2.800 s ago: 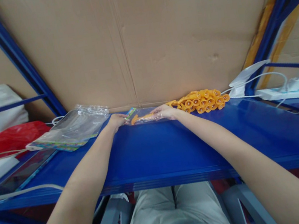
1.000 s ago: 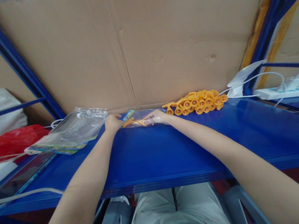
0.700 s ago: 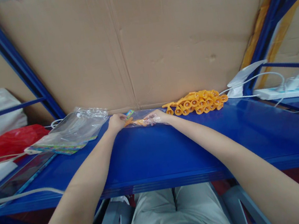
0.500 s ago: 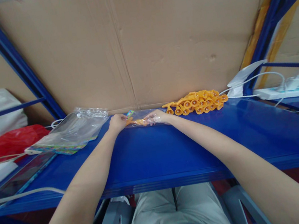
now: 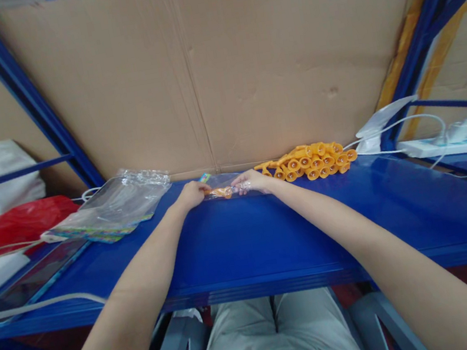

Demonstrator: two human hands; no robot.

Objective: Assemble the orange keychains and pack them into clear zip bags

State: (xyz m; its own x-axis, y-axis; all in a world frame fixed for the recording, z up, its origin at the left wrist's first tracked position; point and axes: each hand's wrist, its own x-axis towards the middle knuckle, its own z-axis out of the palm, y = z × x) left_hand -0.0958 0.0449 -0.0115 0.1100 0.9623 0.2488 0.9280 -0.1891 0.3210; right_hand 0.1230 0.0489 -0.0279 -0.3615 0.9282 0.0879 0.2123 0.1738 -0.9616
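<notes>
A clear plastic bag (image 5: 226,178) with a small coloured label strip (image 5: 204,177) lies near the cardboard at the back of the blue shelf. An orange plastic piece (image 5: 220,192) shows through its film. My left hand (image 5: 194,194) is closed at the bag's left end, by the end of the orange piece; whether it pinches film, piece or both is hard to see. At the other end, my right hand (image 5: 251,182) grips the bag's film with bent fingers. Just right of that hand sits a pile of orange horn-shaped plastic pieces (image 5: 314,161).
Flat clear bags with coloured header edges (image 5: 117,203) lie stacked at left, beside a red plastic bag (image 5: 23,231) and a dark flat panel (image 5: 31,277). A white power strip (image 5: 450,144) with cables lies at right. Cardboard (image 5: 263,62) walls the back.
My left hand has shifted slightly right, closer to my right hand. The orange piece sits a little farther right within the bag. My right hand has barely moved.
</notes>
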